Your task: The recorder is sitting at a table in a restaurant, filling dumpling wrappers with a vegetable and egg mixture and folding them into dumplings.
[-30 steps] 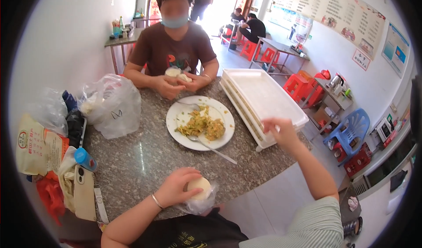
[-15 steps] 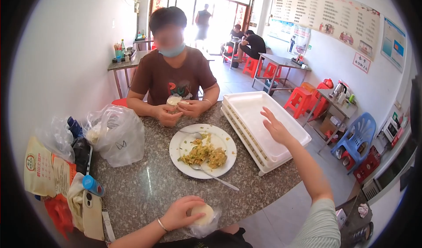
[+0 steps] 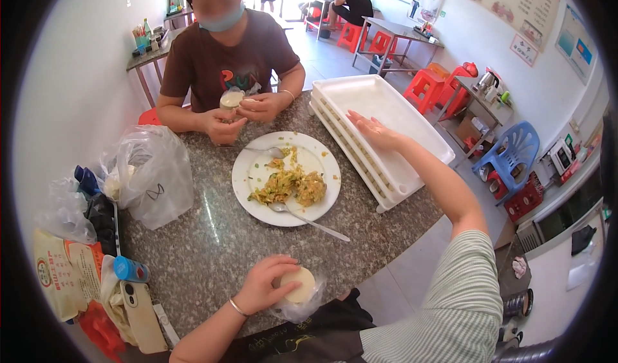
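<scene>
My left hand [image 3: 269, 284] is at the near edge of the table, its fingers curled over a stack of round pale dough wrappers [image 3: 300, 284]. A clear plastic bag [image 3: 302, 308] lies under the wrappers. My right hand [image 3: 374, 131], holding nothing, is stretched out over the left side of a white tray [image 3: 399, 105]; I cannot tell whether it touches. On the table between my hands and a person opposite, a white plate [image 3: 243, 183] carries chopped vegetable filling [image 3: 286, 186] and two metal spoons, the nearer spoon [image 3: 322, 228] sticking out over the rim.
Across the table a masked person [image 3: 232, 60] holds a wrapper in both hands. Left are a knotted plastic bag [image 3: 158, 176], flour-type bag [image 3: 61, 266], blue-lidded can [image 3: 132, 269] and phone [image 3: 143, 318]. A blue chair [image 3: 508, 157] and red stools [image 3: 425, 87] stand right.
My view has tilted down and shifted right. My right hand has come lower toward the tray, its fingers now pointing left. My left hand stays on the wrappers.
</scene>
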The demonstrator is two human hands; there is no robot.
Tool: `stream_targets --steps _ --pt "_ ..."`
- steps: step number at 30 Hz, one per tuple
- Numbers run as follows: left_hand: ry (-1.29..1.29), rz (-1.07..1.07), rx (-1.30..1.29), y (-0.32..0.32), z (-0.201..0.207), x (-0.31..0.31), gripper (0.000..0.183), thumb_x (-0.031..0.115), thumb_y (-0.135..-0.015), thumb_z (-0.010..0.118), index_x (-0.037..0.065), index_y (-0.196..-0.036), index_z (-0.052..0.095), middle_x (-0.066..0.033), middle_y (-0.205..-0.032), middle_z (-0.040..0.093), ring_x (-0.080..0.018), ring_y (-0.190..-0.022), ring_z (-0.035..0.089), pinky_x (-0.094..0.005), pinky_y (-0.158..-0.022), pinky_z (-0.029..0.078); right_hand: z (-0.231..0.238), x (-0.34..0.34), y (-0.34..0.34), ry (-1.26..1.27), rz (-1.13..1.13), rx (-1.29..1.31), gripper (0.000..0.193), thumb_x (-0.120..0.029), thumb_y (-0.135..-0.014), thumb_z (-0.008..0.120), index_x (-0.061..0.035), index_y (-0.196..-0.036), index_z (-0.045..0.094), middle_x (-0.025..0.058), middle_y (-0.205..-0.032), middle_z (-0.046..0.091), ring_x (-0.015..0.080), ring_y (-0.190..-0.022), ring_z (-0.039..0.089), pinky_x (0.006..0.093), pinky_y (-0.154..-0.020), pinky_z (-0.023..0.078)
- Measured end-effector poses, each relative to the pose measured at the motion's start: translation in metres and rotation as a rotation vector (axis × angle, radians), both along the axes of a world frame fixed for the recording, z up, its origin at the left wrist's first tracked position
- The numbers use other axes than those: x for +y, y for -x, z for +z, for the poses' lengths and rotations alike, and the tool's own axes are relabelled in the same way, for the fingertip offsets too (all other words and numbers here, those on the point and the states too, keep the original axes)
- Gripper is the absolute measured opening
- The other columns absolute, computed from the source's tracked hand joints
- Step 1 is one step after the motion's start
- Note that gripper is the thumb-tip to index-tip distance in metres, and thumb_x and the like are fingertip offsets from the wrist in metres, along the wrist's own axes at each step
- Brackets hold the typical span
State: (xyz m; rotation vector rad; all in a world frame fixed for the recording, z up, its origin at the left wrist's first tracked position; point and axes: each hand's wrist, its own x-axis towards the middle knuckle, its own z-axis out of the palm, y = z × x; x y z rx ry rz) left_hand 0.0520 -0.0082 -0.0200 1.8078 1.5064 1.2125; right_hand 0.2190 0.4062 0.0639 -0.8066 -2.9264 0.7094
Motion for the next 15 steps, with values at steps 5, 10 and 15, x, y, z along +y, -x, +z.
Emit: stream_targets --steps 5,10,15 --pt "-0.008 0.051 -0.054 -0.002 -0.001 -0.001 0.023 0.015 -0.075 0.071 0.004 -0.095 0.065 -0.0128 -0.103 0.064 -0.0296 -0.099 0.06 -0.0378 -0.087 0.048 0.016 -0.055 -0.056 0.015 -0.055 -0.025 0.068 -0.057 -0.095 0.015 -0.0138 -0.147 0.017 0.0063 -0.15 0.026 0.0245 -0.138 0.023 0.0401 -0.114 0.01" --pt "-0.011 0.132 -0.102 -0.01 -0.003 0.001 0.017 0.012 -0.076 0.069 0.003 -0.089 0.063 -0.0131 -0.101 0.064 -0.0297 -0.097 0.061 -0.0367 -0.085 0.049 0.051 -0.112 -0.095 0.087 -0.27 0.008 0.043 -0.034 -0.1 0.033 -0.0119 -0.134 0.047 0.0105 -0.124 0.059 0.0218 -0.119 0.051 0.0367 -0.106 0.031" --pt "-0.102 0.133 -0.043 -0.014 -0.006 0.002 0.01 0.008 -0.078 0.065 0.002 -0.085 0.06 -0.0126 -0.099 0.065 -0.0297 -0.09 0.062 -0.0358 -0.079 0.05 0.028 -0.215 -0.076 0.078 -0.501 0.559 0.022 -0.007 -0.089 0.052 -0.0055 -0.106 0.065 0.0045 -0.069 0.066 0.0196 -0.084 0.065 0.0321 -0.079 0.049"
